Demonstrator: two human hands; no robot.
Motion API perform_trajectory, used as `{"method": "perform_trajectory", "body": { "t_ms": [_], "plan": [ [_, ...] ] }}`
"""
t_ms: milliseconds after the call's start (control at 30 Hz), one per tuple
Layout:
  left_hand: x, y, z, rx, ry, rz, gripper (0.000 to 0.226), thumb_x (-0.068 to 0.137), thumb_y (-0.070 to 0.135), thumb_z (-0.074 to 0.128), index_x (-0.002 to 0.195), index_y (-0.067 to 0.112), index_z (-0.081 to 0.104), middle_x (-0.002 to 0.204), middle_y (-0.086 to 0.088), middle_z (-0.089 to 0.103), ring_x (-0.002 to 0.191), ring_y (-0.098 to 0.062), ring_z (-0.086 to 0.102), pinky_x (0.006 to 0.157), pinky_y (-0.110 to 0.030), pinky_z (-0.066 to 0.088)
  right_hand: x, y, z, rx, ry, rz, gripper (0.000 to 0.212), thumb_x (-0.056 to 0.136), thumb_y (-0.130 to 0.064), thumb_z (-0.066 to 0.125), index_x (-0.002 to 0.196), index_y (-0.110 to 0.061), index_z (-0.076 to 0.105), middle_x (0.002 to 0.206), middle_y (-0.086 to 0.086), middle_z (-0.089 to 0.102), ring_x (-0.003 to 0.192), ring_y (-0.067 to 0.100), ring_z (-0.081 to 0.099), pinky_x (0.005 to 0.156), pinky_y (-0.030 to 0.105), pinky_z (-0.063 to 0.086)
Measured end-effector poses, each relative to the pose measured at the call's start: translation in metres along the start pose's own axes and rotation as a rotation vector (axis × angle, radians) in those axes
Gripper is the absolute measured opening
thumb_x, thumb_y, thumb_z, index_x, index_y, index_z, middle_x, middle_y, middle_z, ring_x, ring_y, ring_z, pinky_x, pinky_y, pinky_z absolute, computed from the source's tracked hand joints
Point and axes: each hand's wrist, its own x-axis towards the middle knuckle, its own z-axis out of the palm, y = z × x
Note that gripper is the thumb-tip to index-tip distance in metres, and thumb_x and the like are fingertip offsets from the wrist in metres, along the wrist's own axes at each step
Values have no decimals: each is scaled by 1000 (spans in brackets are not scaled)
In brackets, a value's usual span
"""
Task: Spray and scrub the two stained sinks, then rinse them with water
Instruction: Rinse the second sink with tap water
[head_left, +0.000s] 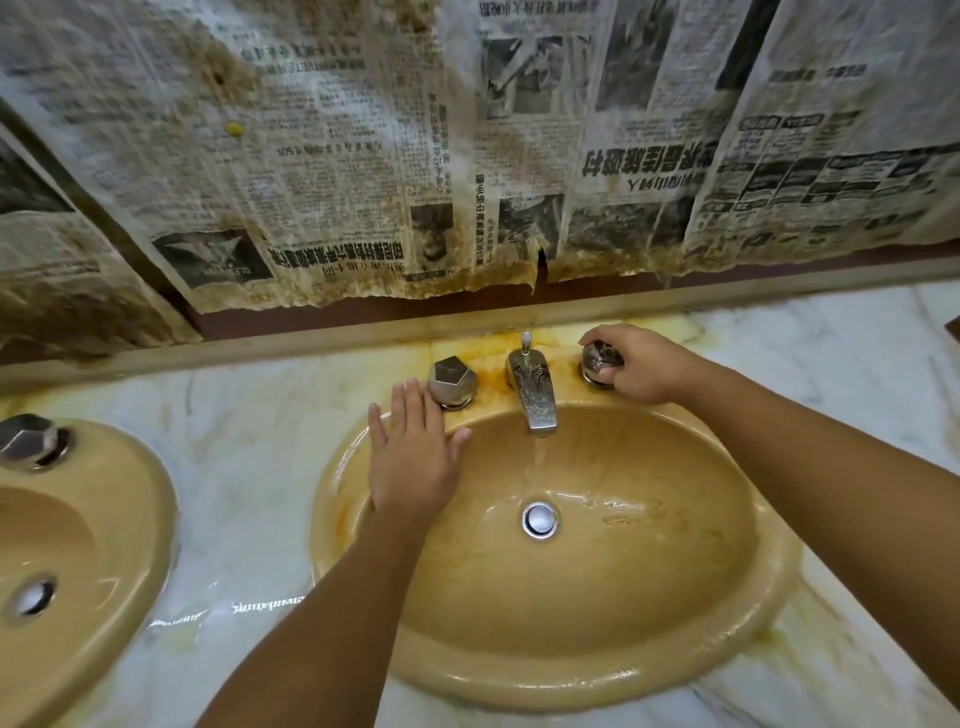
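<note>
A tan oval sink (597, 613) with yellow-brown stains fills the middle of the view. Water runs from its metal faucet (535, 395) down toward the chrome drain (540, 519). My right hand (639, 369) grips the right faucet knob (597, 361) at the back of the basin. My left hand (415, 457) lies flat with straight fingers on the sink's back left rim, just beside the left faucet knob (453, 382). A second tan sink (119, 519) shows partly at the left edge, with its own knob (31, 441) and drain (34, 597).
Both sinks sit in a white marble counter (244, 493), stained yellow around the faucet. Stained, torn newspaper (415, 156) covers the wall above a low backsplash ledge (311, 343). No spray bottle or scrubber is in view.
</note>
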Motion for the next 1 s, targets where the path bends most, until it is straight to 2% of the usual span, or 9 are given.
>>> {"method": "perform_trajectory", "body": {
  "t_ms": [133, 200, 267, 400, 567, 633, 700, 867, 1000],
  "plan": [
    [0, 0, 4, 14, 13, -4, 82, 103, 62, 2, 161, 8, 24, 169, -13, 18, 158, -32, 7, 125, -59, 7, 4, -19, 24, 259, 206, 237, 75, 96, -49, 66, 153, -8, 37, 153, 14, 42, 139, 33, 45, 110, 39, 40],
    [1, 1, 3, 0, 16, -7, 81, 104, 61, 3, 161, 8, 24, 169, -14, 18, 158, -31, 7, 125, -59, 7, 7, -26, 42, 330, 325, 326, 63, 99, -44, 62, 142, -3, 42, 140, 18, 46, 131, 38, 49, 103, 42, 43],
    [0, 1, 1, -3, 5, -8, 80, 105, 61, 4, 162, 8, 21, 170, -13, 16, 158, -31, 5, 125, -58, 6, 11, -26, 54, 322, 393, 305, 49, 101, -31, 60, 136, -1, 45, 136, 19, 45, 127, 38, 49, 102, 43, 42],
    [0, 2, 0, 11, 1, -11, 80, 104, 62, 5, 162, 8, 21, 170, -13, 15, 158, -30, 4, 125, -58, 6, 11, -11, 47, 317, 303, 171, 48, 102, -29, 60, 143, -10, 45, 141, 11, 46, 128, 30, 49, 107, 38, 38],
    [0, 2, -1, 12, 0, -13, 80, 104, 62, 7, 161, 7, 21, 170, -14, 16, 158, -31, 4, 126, -58, 6, 6, 8, 25, 199, 157, -50, 42, 102, -29, 62, 140, -19, 49, 139, 2, 49, 123, 19, 49, 98, 27, 36],
    [-1, 3, -3, 20, -9, -10, 80, 104, 62, 6, 161, 7, 20, 170, -14, 14, 158, -31, 3, 126, -58, 6, 7, 11, 13, 98, 39, -96, 43, 101, -29, 63, 141, -21, 49, 138, 0, 49, 122, 17, 48, 99, 27, 37],
    [-1, 4, -5, 23, -18, -12, 81, 104, 62, 4, 162, 7, 19, 170, -13, 13, 158, -31, 3, 126, -58, 6, 8, 9, 9, 55, 7, -92, 45, 101, -26, 63, 142, -19, 48, 137, 2, 51, 125, 20, 48, 100, 27, 37],
    [-2, 4, -6, 15, -16, -20, 80, 105, 62, 7, 161, 8, 20, 170, -13, 14, 158, -31, 4, 126, -57, 6, 12, -25, 35, 16, 201, 112, 62, 95, -15, 59, 153, -7, 36, 159, 14, 34, 146, 31, 30, 118, 43, 31],
    [-2, 3, -5, 23, -5, -18, 79, 105, 61, 10, 161, 7, 23, 170, -13, 16, 158, -31, 6, 126, -57, 9, 26, -44, 56, 198, 489, 420, 57, 97, -45, 63, 139, -8, 51, 144, 14, 48, 133, 35, 43, 106, 47, 39]
  ]
}}
